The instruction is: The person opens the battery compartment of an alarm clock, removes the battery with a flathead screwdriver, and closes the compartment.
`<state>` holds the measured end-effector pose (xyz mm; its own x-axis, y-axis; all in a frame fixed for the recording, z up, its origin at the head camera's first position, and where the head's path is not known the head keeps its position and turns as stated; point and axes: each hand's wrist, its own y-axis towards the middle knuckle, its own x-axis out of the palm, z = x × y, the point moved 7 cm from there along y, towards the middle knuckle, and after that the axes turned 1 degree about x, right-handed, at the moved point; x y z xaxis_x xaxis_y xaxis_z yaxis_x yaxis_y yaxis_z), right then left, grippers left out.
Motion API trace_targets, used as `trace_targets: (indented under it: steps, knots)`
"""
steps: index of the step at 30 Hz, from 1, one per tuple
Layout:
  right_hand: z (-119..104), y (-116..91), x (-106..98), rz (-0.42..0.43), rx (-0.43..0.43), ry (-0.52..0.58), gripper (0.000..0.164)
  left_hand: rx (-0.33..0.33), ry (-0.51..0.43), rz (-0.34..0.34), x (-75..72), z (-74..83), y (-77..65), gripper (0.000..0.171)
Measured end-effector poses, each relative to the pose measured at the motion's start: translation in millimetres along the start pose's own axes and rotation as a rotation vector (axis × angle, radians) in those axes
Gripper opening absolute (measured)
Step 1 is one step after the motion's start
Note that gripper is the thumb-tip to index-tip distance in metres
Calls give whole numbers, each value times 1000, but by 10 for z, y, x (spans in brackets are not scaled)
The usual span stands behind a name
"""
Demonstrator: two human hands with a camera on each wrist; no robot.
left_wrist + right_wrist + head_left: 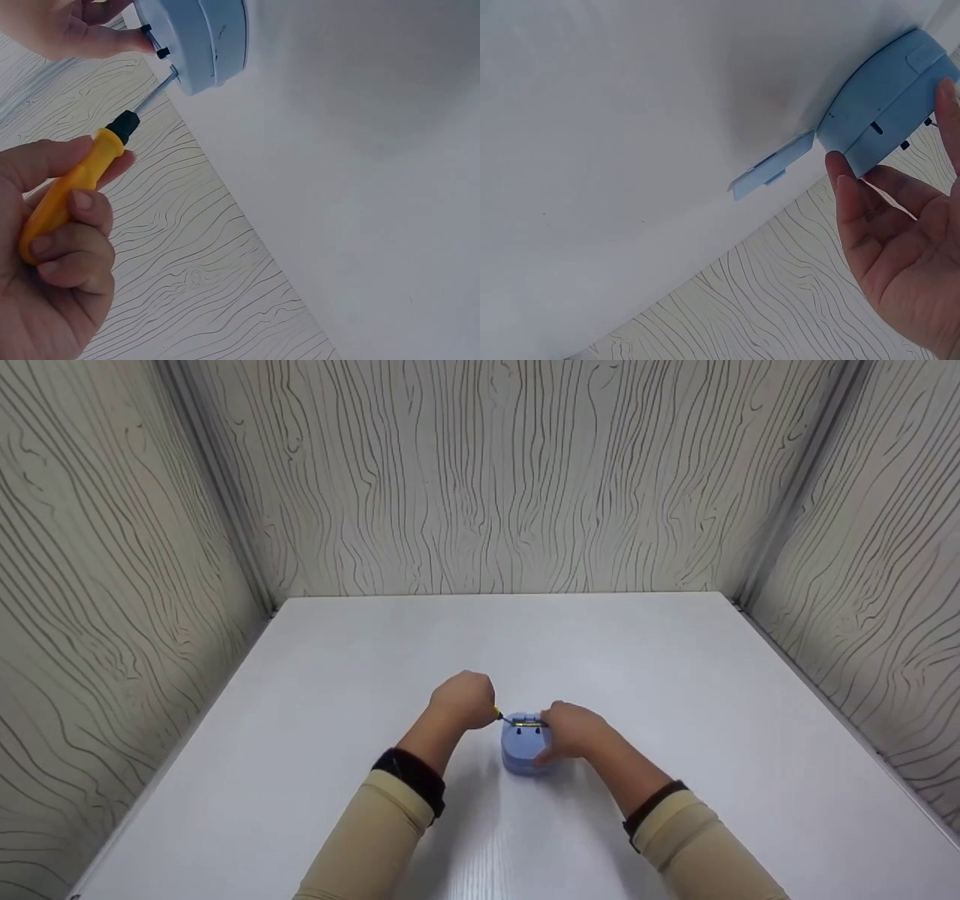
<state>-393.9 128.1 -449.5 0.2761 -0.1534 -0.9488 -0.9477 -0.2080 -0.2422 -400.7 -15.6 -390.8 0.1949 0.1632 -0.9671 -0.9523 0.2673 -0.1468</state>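
Work seems partway: driver (66,196) tip at box (523,748), tool work apparently unfinished. Box on surface (360,652), just below centre of head frame. Left hand (463,700) grips driver; right hand (576,730) grips box. Flap (772,166) out beside box, joint unclear. Tip's seat hard to make out; box cut off in wrist views.

The yellow screwdriver handle (62,199) looks like smooth, slightly glossy plastic, its shaft (156,93) bare metal, and the rounded pale-blue case (881,94) smooth, matt plastic. The white tabletop (360,652) is smooth with a soft sheen; the wall panels (480,472) look flat, wood-grain patterned, the corner posts (220,487) dull metal, the beige sleeves (367,840) cloth.
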Motion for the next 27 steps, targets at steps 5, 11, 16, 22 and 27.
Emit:
trace_targets:
  steps: [5, 11, 16, 22, 27]
  knots:
    - [-15, -11, -8, 5, -27, -23, 76, -28, 0, -15, 2, 20, 2, 19]
    - [-16, -17, -15, -5, -17, -6, 76, -39, 23, 0, -11, 68, 10, 15]
    - [-9, 0, 3, -17, -3, 4, 75, -52, 49, 15, -22, 127, 17, 15]
    - [0, 16, 9, -5, -3, -8, 75, -51, 84, 35, -39, 197, 34, 14]
    - [1, 8, 3, 1, -7, -17, 71, -57, 105, 28, -59, 243, 44, 13]
